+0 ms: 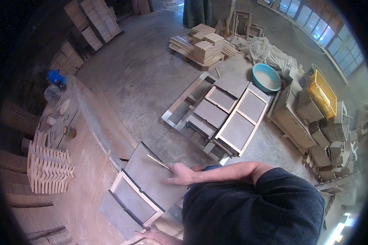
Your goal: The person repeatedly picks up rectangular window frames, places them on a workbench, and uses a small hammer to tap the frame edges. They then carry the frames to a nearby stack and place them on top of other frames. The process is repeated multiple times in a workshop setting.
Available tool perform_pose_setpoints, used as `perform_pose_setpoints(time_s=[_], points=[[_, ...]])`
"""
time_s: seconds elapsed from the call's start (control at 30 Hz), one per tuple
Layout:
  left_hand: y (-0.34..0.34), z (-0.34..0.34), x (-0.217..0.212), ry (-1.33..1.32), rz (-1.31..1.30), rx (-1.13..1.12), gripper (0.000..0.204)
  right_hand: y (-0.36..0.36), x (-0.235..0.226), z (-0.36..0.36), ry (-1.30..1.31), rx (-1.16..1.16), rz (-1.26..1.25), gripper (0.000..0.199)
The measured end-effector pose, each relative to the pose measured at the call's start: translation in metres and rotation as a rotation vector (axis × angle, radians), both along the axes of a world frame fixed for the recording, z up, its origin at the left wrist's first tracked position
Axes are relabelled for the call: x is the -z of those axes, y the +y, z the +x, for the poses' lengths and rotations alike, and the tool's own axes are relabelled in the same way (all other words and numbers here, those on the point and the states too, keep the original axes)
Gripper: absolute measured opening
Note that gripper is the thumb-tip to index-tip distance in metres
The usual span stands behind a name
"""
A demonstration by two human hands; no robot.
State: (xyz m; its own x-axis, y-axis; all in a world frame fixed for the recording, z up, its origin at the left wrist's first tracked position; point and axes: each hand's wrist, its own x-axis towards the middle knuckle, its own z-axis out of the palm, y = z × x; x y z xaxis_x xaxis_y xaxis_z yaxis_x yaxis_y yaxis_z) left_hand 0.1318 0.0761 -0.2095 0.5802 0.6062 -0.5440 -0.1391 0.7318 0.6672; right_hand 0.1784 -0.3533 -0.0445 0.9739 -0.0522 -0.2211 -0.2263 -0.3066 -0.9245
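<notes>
The panel (151, 179) looks matt, the frame (153, 218) wooden.

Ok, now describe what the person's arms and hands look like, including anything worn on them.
Both the right hand and the left hand are without gloves. The right forearm is bare, with no watch or band visible. Above it is a short, loose, dark sleeve, nearly black, with no clear markings. The left sleeve can't be made out.

Grey floor (139, 57), on it a pale frame (186, 96), teal basin (266, 78); crumpled cloth (270, 53)
</notes>
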Motion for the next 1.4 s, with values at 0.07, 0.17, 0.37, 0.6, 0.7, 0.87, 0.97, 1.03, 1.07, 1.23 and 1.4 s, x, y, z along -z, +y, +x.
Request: perform_pose_setpoints(time_s=[0.07,0.17,0.37,0.6,0.7,0.87,0.97,1.03,1.07,1.23,1.4], points=[[0.0,-0.003,0.007,0.02,0.261,0.142,0.087,0.0,-0.001,-0.007,-0.011,0.014,0.018,0.055],[-0.003,-0.006,0.009,-0.028,0.679,0.345,0.091,-0.005,-0.002,-0.018,-0.049,0.094,0.088,0.052],[0.018,0.024,0.029,-0.161,1.006,0.441,0.084,-0.052,-0.014,-0.028,-0.02,0.113,0.062,0.057],[-0.119,0.098,-0.136,-0.465,0.919,0.277,0.075,-0.147,-0.048,0.002,-0.235,0.512,-0.268,0.056],[-0.167,0.133,-0.2,-0.573,0.1,0.38,0.077,-0.18,-0.119,0.025,-0.564,0.46,-0.268,0.058],[-0.266,0.132,-0.251,-0.682,0.111,0.688,0.082,-0.215,-0.196,0.057,-0.915,0.217,-0.203,0.07],[-0.317,0.129,-0.261,-0.641,0.303,0.636,0.092,-0.237,-0.212,0.064,-0.961,0.037,-0.157,0.072],[-0.316,0.148,-0.227,-0.716,0.318,0.716,0.089,-0.253,-0.214,0.057,-0.796,-0.048,0.077,0.069],[-0.321,0.152,-0.223,-0.749,0.327,0.762,0.088,-0.261,-0.213,0.05,-0.707,-0.086,0.194,0.068],[-0.362,0.164,-0.224,-0.797,0.365,1.042,0.096,-0.313,-0.203,0.018,-0.497,-0.228,0.356,0.049],[-0.401,0.209,-0.2,-0.8,0.195,1.1,0.101,-0.315,-0.186,-0.009,-0.725,-0.117,-0.004,0.051]])
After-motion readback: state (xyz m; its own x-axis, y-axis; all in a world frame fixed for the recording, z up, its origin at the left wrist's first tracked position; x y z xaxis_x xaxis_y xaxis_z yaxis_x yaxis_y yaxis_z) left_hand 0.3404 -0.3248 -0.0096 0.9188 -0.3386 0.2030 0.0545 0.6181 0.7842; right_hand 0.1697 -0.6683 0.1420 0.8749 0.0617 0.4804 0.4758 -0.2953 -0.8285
